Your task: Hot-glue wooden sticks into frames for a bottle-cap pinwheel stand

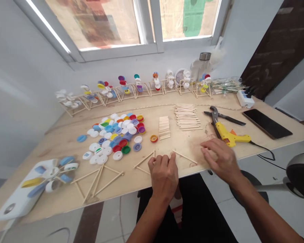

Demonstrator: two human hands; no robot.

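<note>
Near the table's front edge, my left hand (164, 171) rests with bent fingers on a small frame of thin wooden sticks (144, 160), its fingertips pressed down where sticks meet. A single stick (184, 157) slants away to the right from those fingertips. My right hand (219, 158) hovers over the table beside the yellow glue gun (230, 135), fingers curled and partly blurred; whether anything is between them cannot be made out. Stacks of long sticks (187, 117) and short sticks (164, 127) lie beyond the hands, with an orange-yellow cap (153, 138) close by.
Many coloured bottle caps (116, 135) spread at centre left. Joined stick frames (98, 182) lie at front left, beside a white device (27, 192) with a cap wheel. Pliers (214, 114) and a phone (267, 123) lie right. Stick stands with caps (124, 86) line the back.
</note>
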